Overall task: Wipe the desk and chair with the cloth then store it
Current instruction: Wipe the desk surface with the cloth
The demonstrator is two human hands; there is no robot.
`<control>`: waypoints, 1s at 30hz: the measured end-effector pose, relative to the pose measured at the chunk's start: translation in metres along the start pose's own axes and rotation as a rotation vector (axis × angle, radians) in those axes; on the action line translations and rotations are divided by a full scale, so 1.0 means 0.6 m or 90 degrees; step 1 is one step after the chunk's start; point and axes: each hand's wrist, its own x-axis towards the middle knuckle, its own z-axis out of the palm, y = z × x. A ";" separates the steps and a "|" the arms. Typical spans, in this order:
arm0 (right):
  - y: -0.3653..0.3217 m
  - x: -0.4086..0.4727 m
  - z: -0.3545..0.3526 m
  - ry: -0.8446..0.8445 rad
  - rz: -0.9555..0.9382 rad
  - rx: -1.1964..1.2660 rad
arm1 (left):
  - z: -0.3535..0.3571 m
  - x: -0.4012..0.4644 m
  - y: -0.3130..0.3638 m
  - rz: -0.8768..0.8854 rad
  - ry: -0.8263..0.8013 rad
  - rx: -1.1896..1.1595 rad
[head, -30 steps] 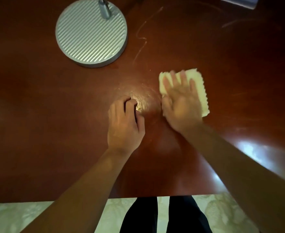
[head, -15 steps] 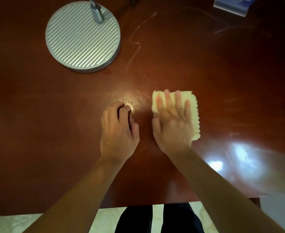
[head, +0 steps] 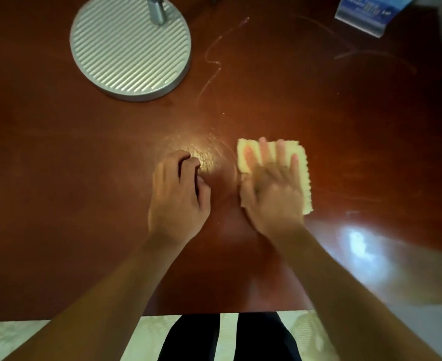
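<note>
while my right hand presses flat on the cloth, left hand curled, holding nothing, a wide sweep could knock the lamp base.

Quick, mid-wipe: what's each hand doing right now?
Left hand: fingers curled, holding nothing, knuckles resting on the desk.
Right hand: open, fingers straight, pressing the yellow cloth flat on the desk.

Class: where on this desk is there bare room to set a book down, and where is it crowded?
Bare wood lies left of the left hand, below the lamp base, and right of the cloth. The centre is crowded: right hand pressing cloth.
</note>
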 end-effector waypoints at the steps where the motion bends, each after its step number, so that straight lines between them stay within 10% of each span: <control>1: 0.037 0.002 -0.008 0.006 0.019 -0.008 | 0.000 0.000 0.000 -0.003 0.000 0.001; 10: 0.075 0.056 -0.032 0.057 0.236 0.002 | 0.000 0.002 -0.003 -0.026 -0.013 -0.037; 18: -0.152 0.125 0.036 0.021 -0.043 0.139 | -0.006 0.008 -0.004 -0.126 0.062 -0.164; 24: -0.104 0.091 0.010 -0.051 -0.216 0.095 | -0.012 0.007 -0.004 -0.140 0.085 -0.155; 30: -0.036 0.107 -0.001 0.015 -0.013 0.008 | -0.016 0.011 -0.004 -0.114 -0.004 -0.119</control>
